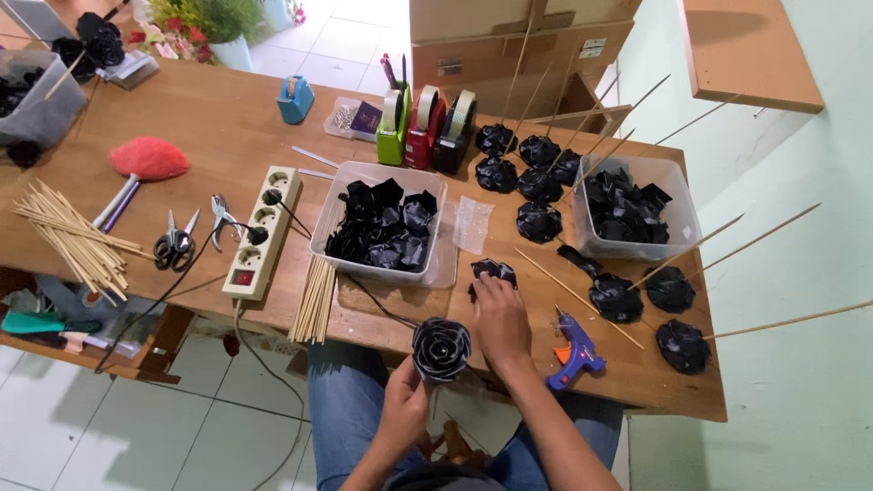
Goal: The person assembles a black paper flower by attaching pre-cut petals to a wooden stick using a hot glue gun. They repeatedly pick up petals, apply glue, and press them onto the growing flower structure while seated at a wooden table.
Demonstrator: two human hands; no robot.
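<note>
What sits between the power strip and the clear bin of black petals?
Head view: a bundle of wooden sticks lies on the table between the power strip and the petal bin.

Wood worktable [227,118] on white tile floor [109,427], pale green wall [800,273] at right w/ wood shelf [746,50]; even daylight.

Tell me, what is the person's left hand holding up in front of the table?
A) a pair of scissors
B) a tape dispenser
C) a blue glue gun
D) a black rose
D: the left hand grips a finished black rose, while the blue glue gun lies on the table.
</note>
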